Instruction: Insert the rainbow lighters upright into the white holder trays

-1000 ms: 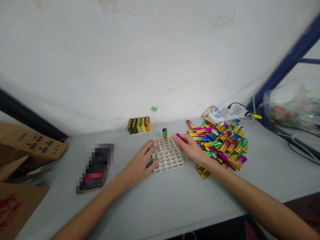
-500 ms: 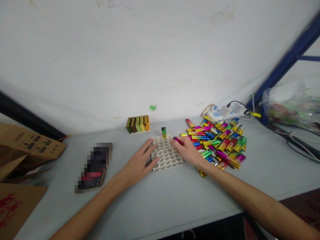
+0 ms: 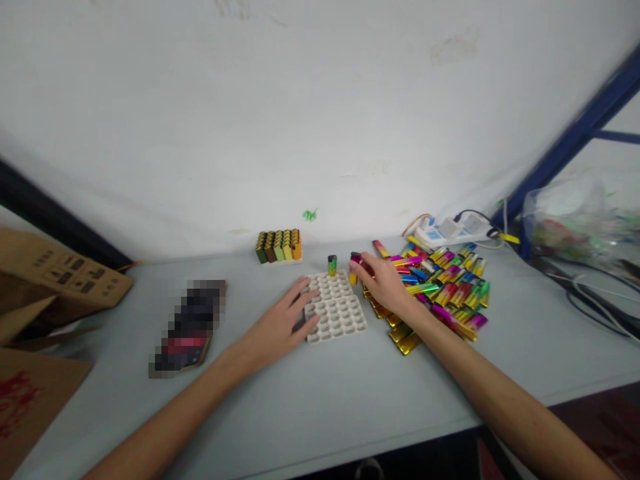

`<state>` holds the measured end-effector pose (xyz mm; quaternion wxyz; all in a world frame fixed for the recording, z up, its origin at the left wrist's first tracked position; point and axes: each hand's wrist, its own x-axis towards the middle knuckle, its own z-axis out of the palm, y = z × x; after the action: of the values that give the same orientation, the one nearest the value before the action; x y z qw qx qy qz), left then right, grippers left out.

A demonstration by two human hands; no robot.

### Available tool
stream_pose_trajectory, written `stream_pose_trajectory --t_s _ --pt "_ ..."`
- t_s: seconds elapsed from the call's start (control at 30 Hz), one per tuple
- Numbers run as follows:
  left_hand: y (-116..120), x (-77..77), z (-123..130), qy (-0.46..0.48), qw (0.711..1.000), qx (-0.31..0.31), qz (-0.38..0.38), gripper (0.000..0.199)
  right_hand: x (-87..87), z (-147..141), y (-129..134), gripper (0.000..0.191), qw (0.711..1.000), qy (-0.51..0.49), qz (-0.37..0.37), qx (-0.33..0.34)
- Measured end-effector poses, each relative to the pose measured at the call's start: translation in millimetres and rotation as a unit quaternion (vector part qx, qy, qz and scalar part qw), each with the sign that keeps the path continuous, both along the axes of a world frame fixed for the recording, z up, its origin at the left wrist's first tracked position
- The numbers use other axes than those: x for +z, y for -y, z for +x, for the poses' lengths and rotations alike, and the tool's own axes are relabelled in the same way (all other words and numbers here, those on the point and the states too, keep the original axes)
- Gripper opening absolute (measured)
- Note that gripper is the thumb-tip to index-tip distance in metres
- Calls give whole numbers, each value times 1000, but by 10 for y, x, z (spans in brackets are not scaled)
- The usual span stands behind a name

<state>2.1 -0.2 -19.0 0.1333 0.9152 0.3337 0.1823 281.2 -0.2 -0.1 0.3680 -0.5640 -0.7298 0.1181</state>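
A pale tray with many rounded holes lies flat on the table. My left hand rests at its left edge, with the fingers spread over the rim. One green-and-yellow lighter stands upright at the tray's far edge. Pinched in the fingers of my right hand is a purple-and-yellow lighter, held upright just beside the tray's far right corner. Right behind that hand lies a loose heap of shiny multicoloured lighters, partly hidden by my hand and forearm.
A block of dark and yellow lighters in rows stands near the wall. A power strip with plugs and cables sits behind the heap. On the left are a blurred phone-like object and cardboard boxes. A plastic bag is at right.
The lighter in my right hand has turned upright, and that hand has shifted slightly away from me and to the right. My left hand stays on the tray's edge.
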Motion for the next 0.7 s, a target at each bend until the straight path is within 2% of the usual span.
stream_pose_trajectory --t_s 0.17,0.37,0.53,0.7 --pt "21 14 24 -3 1000 -8 -6 42 -73 29 -65 25 999 30 1 22" --pt "29 36 35 2 1000 -12 -9 39 -60 71 -98 19 992 93 -5 81" --pt "16 9 27 9 1000 -10 -6 39 -140 1 -211 17 983 168 -29 64" --pt "12 17 18 17 1000 -9 -9 38 -132 125 -234 21 983 165 -20 81"
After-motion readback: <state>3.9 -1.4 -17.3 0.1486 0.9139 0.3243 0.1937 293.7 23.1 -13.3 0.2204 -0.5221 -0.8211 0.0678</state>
